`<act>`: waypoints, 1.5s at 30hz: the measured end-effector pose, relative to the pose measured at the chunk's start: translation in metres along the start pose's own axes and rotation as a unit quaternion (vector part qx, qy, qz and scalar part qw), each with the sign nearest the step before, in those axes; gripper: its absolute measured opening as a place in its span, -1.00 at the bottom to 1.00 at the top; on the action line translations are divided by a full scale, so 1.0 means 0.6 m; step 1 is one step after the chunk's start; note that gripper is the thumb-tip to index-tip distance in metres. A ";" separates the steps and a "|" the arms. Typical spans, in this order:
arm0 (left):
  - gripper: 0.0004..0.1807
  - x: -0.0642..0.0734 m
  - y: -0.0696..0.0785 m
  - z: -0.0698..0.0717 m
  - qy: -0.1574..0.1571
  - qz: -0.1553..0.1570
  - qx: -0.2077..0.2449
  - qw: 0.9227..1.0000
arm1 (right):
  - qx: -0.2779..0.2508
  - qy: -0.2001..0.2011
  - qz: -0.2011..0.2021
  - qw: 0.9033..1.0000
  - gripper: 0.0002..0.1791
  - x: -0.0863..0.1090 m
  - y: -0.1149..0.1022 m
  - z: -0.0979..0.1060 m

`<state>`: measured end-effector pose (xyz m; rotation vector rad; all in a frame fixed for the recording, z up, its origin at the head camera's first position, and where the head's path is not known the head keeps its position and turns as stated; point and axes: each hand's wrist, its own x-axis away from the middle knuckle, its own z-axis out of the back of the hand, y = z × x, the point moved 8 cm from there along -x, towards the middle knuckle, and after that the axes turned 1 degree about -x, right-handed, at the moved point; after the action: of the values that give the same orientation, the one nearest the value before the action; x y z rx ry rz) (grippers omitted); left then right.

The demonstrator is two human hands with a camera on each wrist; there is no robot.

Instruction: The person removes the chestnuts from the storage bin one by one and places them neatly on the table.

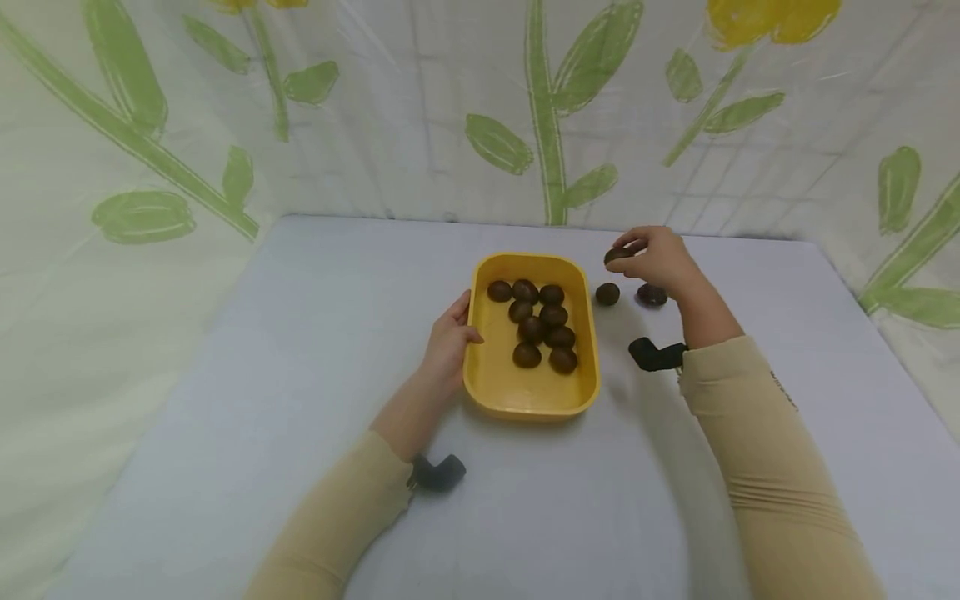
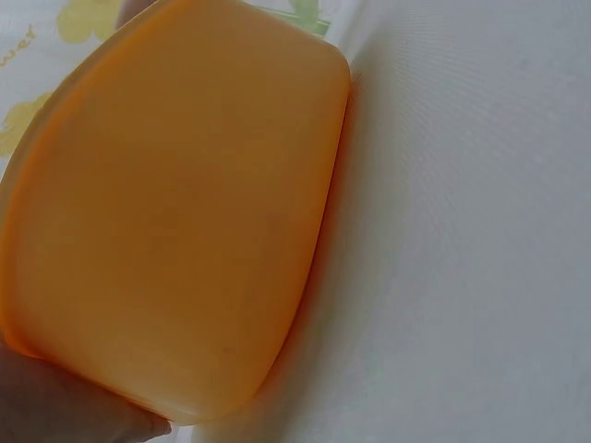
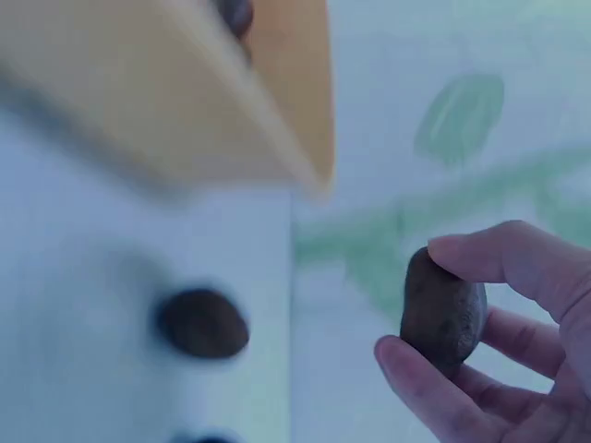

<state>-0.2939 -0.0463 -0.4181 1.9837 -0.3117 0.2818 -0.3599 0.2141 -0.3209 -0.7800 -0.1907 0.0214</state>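
Observation:
A yellow plastic tray [image 1: 491, 392] with rounded corners holds several dark brown, roundish lumps [image 1: 527, 356], mostly in its upper and right part. At the tray's left side my left hand [image 1: 447, 342] grips the wall, thumb over the rim; the left wrist view shows mainly the outside of the tray [image 2: 175, 212]. Right of the tray, above the table, my right hand [image 1: 660, 260] pinches one dark brown oval lump [image 3: 443, 309] between thumb and fingers. Its surface looks firm and slightly mottled; its exact kind I cannot tell.
Two more dark lumps lie on the white-covered table [image 1: 337, 333] beside the tray: a round one [image 1: 607, 294] and a shinier, wrinkled one [image 1: 652, 295] under my right wrist. Behind the table's back edge hangs a white sheet [image 1: 360, 167] painted with green stems and yellow flowers.

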 end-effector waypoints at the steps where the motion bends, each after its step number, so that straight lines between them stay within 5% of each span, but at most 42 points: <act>1: -0.08 0.000 0.000 0.000 0.000 0.001 0.001 1.000 | -0.004 0.006 -0.010 1.000 -0.48 0.001 0.013 0.009; 10: -0.08 0.001 0.001 0.001 0.000 -0.002 0.003 1.000 | -0.005 0.059 -0.057 0.997 -0.41 0.006 0.116 0.057; 22: -0.09 0.004 0.002 -0.001 0.000 -0.001 0.003 1.000 | 0.032 0.090 -0.091 0.991 -0.43 0.010 0.187 0.062; 30: -0.07 0.004 0.003 -0.002 -0.002 -0.006 0.000 1.000 | 0.072 0.106 -0.122 0.984 -0.44 0.016 0.221 0.063; 45: -0.10 0.005 0.004 -0.002 0.004 -0.005 -0.010 1.000 | 0.061 0.096 -0.138 0.984 -0.46 0.017 0.244 0.055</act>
<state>-0.2917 -0.0465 -0.4145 1.9640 -0.2982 0.2803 -0.3482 0.3420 -0.3987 -0.6237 -0.1118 -0.3018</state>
